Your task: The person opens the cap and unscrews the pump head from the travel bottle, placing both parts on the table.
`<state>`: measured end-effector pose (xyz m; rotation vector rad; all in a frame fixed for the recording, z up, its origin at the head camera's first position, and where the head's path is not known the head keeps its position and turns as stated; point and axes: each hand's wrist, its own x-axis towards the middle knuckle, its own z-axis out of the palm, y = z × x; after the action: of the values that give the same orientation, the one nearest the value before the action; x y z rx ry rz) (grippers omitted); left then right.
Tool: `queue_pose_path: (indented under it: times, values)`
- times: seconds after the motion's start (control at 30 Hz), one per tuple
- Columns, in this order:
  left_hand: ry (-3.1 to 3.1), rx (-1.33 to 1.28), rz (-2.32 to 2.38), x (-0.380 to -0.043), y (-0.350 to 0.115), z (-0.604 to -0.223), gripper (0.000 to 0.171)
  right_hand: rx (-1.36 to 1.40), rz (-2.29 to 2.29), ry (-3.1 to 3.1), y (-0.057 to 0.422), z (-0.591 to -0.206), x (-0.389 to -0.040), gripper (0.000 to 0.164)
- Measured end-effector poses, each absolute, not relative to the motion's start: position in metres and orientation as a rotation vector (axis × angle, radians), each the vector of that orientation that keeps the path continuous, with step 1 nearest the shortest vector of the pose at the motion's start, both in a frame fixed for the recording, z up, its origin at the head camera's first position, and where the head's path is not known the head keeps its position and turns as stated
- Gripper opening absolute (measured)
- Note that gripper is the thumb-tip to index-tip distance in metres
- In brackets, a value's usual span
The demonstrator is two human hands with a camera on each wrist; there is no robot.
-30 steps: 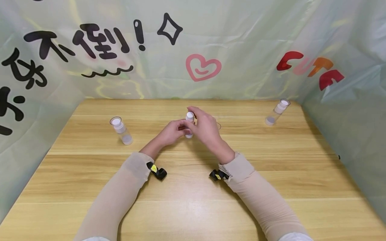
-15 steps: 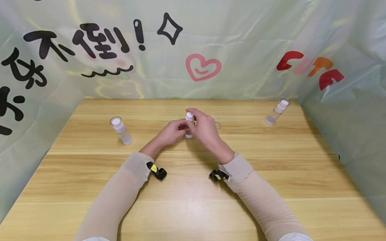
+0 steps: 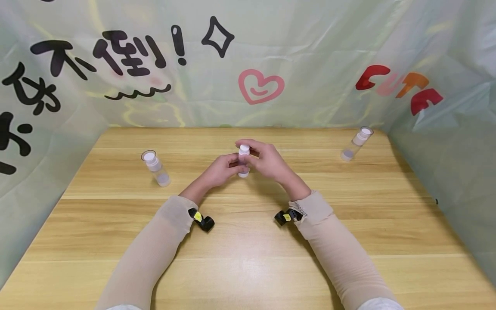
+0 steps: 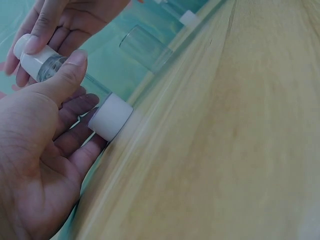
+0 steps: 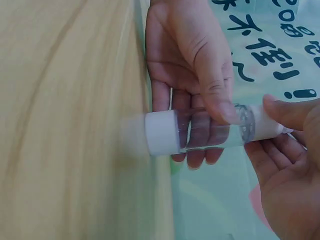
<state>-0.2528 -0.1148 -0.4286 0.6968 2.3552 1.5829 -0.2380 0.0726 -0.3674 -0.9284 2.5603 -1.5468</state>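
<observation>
Held bottle (image 5: 200, 136): stood upright near the centre of the head view; slim cylinder, body clear and colourless, fingers visible straight through it.
Base (image 5: 161, 133): opaque white, plain, smooth; rested on the desk (image 3: 248, 267), a blurred pale reflection thrown beside it.
Ridged band (image 5: 246, 123): clear, set between body and collar, inner detail too small to read.
Collar (image 4: 35, 62): white, smooth, glossy; partly covered by the right thumb.
Top (image 3: 244, 148): white, short, rounded, narrower than the collar; left uncovered toward 12 o'clock in the head view.
Left hand (image 3: 221, 169): at 8 o'clock of the bottle; clear body pinched between thumb and fingers.
Right hand (image 3: 268, 159): at 3 o'clock; collar pinched, thumb on the near side, fingers behind.
Clear cylinder (image 4: 146, 50): thin-walled, round rim, stood on the desk, at 2 o'clock from the held bottle in the left wrist view.
Left-side bottle (image 3: 156, 168): 9 o'clock from the held one, well apart; white collar, clear sleeve around its top, lilac-grey tint low down.
Right-side bottle (image 3: 357, 144): 3 o'clock, well apart; same look, clear sleeve on.
Backdrop (image 3: 306, 47): pale green cloth, black characters, pink heart.
</observation>
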Motion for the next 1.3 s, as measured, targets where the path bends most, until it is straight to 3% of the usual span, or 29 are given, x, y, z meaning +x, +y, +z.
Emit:
queue_pose_path:
  times: [0.3,0.57,1.3]
  values:
    - [2.375,0.706,1.560,-0.252,-0.115,-0.428,0.034,-0.998,-1.529,2.453,0.074,-0.369,-0.238,0.042]
    - [2.412,0.722,1.562,-0.252,-0.115,-0.430,0.033,-1.074,-1.441,2.616,0.072,-0.367,-0.236,0.059]
    - [2.439,0.727,1.538,-0.253,-0.114,-0.429,0.029,-0.768,-1.262,3.086,0.056,-0.365,-0.217,0.055]
